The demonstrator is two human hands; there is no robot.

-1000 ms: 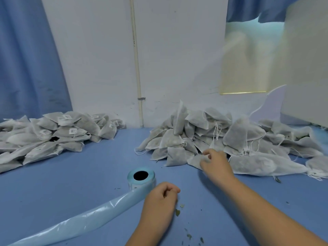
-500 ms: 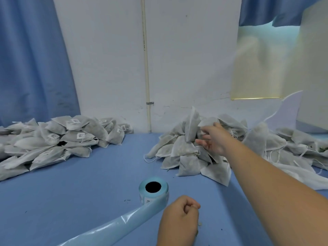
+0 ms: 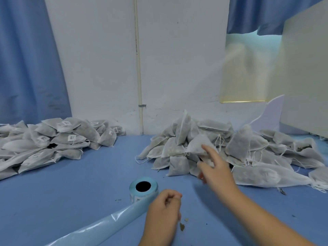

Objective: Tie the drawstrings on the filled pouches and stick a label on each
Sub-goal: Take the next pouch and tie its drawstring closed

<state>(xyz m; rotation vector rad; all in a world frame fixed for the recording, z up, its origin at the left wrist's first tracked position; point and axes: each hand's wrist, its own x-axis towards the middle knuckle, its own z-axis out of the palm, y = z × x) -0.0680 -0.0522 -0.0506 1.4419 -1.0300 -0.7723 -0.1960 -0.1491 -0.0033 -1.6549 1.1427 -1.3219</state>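
Right hand fingers spread open, touching the pouch pile; left hand fingers curled, gripping nothing visible.

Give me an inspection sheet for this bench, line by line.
Surface: blue table.
Job's things: unlabelled pouches heaped on the right, strings loose; labelled pouches heaped on the left; label roll in the centre, backing strip trailing toward the near left.
Clutter: leaf crumbs by the left hand.
Grippers: left hand curled beside the roll, contents unclear; right hand open, blurred, at the unlabelled heap.
Cables: nothing seen.
Surroundings: white wall with pipe; blue curtain.
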